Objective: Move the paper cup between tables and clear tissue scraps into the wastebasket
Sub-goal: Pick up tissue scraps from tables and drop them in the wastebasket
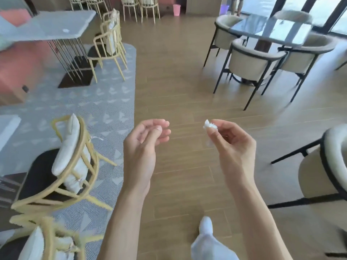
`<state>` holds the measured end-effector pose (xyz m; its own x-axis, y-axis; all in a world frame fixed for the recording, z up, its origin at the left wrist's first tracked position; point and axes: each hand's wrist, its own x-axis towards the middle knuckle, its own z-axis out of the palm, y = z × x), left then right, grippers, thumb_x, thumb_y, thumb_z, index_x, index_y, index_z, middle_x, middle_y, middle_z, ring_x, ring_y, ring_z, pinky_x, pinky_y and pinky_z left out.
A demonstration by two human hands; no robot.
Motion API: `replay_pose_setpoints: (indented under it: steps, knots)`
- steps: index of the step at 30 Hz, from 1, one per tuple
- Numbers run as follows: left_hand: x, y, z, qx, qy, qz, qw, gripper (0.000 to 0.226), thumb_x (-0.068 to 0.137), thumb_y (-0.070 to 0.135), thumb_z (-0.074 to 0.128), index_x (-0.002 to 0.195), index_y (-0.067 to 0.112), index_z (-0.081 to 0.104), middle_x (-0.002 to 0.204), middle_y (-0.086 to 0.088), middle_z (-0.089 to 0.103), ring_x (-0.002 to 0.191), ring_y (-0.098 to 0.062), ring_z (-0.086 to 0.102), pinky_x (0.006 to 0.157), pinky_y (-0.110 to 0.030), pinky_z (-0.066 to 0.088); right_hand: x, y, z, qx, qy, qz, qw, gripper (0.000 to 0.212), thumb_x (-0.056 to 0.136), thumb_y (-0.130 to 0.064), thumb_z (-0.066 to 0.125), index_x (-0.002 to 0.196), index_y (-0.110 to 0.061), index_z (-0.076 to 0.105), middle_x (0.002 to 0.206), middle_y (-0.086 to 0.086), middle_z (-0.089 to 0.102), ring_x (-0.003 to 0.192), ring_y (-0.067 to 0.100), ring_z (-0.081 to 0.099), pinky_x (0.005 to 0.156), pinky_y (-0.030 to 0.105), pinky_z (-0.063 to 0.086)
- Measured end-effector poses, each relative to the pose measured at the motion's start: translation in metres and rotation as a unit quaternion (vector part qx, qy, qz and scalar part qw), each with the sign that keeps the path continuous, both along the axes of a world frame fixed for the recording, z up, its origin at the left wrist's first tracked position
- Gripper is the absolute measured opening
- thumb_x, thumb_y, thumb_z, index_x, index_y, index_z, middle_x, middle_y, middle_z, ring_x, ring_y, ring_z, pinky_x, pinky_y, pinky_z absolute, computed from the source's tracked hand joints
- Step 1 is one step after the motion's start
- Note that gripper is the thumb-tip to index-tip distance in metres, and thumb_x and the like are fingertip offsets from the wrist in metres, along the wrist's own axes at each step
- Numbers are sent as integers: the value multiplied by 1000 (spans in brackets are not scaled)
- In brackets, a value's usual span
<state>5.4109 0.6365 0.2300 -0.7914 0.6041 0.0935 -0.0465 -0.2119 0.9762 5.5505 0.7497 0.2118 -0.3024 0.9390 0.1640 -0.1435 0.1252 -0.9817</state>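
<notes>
The right hand pinches a small tissue scrap lightly at its fingertips over the floor, the left hand loosely curled and empty, so the scrap could slip free before reaching the far pink wastebasket.

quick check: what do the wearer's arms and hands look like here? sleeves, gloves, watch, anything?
Both forearms are bare up to the bottom edge of the frame, with no sleeve in view. The left hand and the right hand wear no gloves. No watch, ring, bracelet or marking shows on either wrist or hand. No cables or straps are attached.
</notes>
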Motion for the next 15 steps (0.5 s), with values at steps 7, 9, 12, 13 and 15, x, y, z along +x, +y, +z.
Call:
replay_pose_setpoints:
  steps: [7, 9, 12, 13, 15]
  knots:
    - [-88, 148, -15, -12, 17, 27, 999, 24, 102, -5, 50, 95, 8, 70, 109, -14, 75, 95, -27, 74, 84, -35, 60, -92, 155, -18, -13, 20, 33, 999, 5, 91, -16, 81, 96, -17, 79, 84, 1, 77, 69, 13, 65, 70, 22, 53]
    - [-116, 200, -12, -13, 25, 39, 999, 23, 102, -5, 50, 95, 7, 70, 109, -15, 74, 94, -28, 74, 86, -38, 60, -122, 207, -16, -18, 25, 49, 998, 6, 90, -17, 81, 95, -16, 79, 82, 0, 77, 68, 12, 65, 69, 21, 52]
    - [-156, 274, 6, 3, 29, 57, 998, 14, 98, 2, 57, 95, 7, 70, 108, -14, 74, 94, -27, 74, 85, -37, 60, -166, 284, 0, -24, 30, 73, 997, 6, 90, -17, 82, 95, -15, 78, 81, -6, 76, 67, 6, 65, 68, 16, 51]
    - [-168, 296, 13, 12, 29, 64, 997, 12, 94, 8, 58, 94, 8, 70, 108, -14, 74, 94, -27, 75, 85, -36, 60, -181, 308, 6, -21, 31, 82, 996, 7, 90, -16, 81, 95, -15, 78, 82, -7, 76, 67, 5, 66, 68, 15, 50]
    - [-191, 335, 24, 21, 32, 74, 996, 15, 89, 14, 57, 93, 11, 71, 107, -11, 75, 95, -27, 75, 87, -37, 60, -209, 350, 16, -13, 27, 98, 995, 7, 91, -15, 80, 97, -14, 78, 83, -6, 77, 67, 8, 67, 68, 15, 50]
